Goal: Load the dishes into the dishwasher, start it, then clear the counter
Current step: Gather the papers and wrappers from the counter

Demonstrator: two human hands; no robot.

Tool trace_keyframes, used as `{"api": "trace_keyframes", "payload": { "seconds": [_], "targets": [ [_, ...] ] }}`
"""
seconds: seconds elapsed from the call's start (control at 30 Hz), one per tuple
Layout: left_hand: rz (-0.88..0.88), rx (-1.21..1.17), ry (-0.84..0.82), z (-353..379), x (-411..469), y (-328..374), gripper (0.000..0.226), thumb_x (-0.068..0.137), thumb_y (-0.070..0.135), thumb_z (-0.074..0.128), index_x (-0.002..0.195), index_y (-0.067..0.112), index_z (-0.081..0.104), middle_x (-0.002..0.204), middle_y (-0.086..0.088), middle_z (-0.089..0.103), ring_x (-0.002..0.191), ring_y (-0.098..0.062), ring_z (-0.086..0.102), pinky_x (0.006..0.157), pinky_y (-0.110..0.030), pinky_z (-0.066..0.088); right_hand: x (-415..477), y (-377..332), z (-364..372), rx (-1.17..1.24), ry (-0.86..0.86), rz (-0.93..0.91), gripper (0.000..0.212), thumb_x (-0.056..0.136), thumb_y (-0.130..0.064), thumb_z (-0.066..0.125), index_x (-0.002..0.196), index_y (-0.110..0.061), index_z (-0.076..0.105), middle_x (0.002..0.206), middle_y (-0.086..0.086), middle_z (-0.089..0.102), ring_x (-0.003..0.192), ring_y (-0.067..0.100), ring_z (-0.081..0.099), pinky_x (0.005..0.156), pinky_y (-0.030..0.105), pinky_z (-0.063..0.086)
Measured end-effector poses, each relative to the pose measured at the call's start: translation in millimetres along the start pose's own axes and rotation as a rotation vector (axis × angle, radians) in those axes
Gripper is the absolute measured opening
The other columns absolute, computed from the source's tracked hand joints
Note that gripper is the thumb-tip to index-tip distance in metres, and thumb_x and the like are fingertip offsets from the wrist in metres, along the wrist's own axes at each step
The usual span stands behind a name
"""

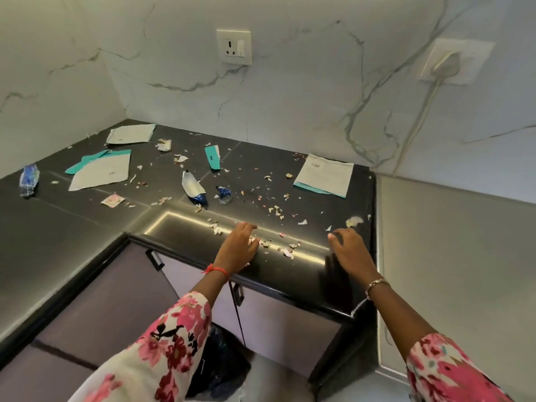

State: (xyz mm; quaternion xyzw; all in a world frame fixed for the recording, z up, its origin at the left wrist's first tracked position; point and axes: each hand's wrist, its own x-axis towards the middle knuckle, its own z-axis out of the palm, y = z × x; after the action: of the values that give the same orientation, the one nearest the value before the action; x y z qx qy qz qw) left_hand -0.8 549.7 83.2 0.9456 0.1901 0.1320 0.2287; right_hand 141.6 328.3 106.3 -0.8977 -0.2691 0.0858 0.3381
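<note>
Clearing step, I judge. Left hand and right hand rest loose-fingered, apparently empty, flanking peel scraps at the black counter's near edge. Next move likely calls for sweeping the scraps together.

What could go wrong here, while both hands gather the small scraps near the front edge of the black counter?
1. The scraps lie close to the front edge of the counter; a sweep by the left hand or right hand may push some onto the floor, beside the dark bag below rather than into it.
2. Many flakes lie farther back, around the blue wrapper and the paper sheet; they may be missed.
</note>
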Motion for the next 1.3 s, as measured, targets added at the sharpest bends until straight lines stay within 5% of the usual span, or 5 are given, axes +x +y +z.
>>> {"api": "trace_keyframes", "payload": {
  "seconds": [0.37,0.57,0.9,1.13,1.3],
  "targets": [
    [-0.017,-0.166,-0.113,29,153,-7,0.032,0.093,0.01,0.05,0.123,0.001,0.053,0.127,-0.014,0.055,0.122,-0.024,0.047,0.103,-0.03,0.035,147,13,3,0.074,0.184,0.271,0.025,0.094,-0.02,0.05,0.098,0.003,0.061,0.104,0.019,0.063,0.081,0.021,0.052,0.07,0.026,0.036],
    [0.051,-0.062,-0.169,44,237,-19,0.031,0.092,0.01,0.05,0.121,-0.001,0.052,0.13,-0.015,0.05,0.126,-0.026,0.041,0.105,-0.03,0.031,222,25,1,0.037,0.161,0.415,0.047,0.092,-0.027,0.055,0.124,0.005,0.045,0.129,0.023,0.046,0.118,0.038,0.046,0.094,0.042,0.042],
    [0.178,0.003,-0.126,75,266,-52,0.044,0.098,0.028,0.046,0.137,0.008,0.041,0.147,-0.007,0.035,0.137,-0.021,0.031,0.114,-0.028,0.021,290,27,11,-0.028,0.117,0.668,0.071,0.077,-0.024,0.075,0.131,0.006,0.04,0.135,0.022,0.042,0.126,0.037,0.039,0.101,0.044,0.04],
    [0.207,0.031,-0.066,83,266,-59,0.045,0.098,0.034,0.043,0.137,0.012,0.041,0.146,-0.005,0.037,0.136,-0.019,0.032,0.113,-0.028,0.024,300,35,11,0.402,0.191,0.643,0.038,0.081,0.002,0.066,0.117,0.002,0.057,0.123,0.019,0.059,0.11,0.035,0.058,0.077,0.032,0.048],
    [0.129,-0.118,-0.175,76,270,-58,0.044,0.097,0.03,0.048,0.138,0.013,0.042,0.149,-0.001,0.034,0.138,-0.015,0.03,0.113,-0.029,0.025,311,14,5,0.727,0.136,0.649,0.035,0.089,0.005,0.053,0.123,-0.004,0.054,0.118,0.009,0.058,0.096,0.03,0.061,0.067,0.042,0.056]
  ]
}}
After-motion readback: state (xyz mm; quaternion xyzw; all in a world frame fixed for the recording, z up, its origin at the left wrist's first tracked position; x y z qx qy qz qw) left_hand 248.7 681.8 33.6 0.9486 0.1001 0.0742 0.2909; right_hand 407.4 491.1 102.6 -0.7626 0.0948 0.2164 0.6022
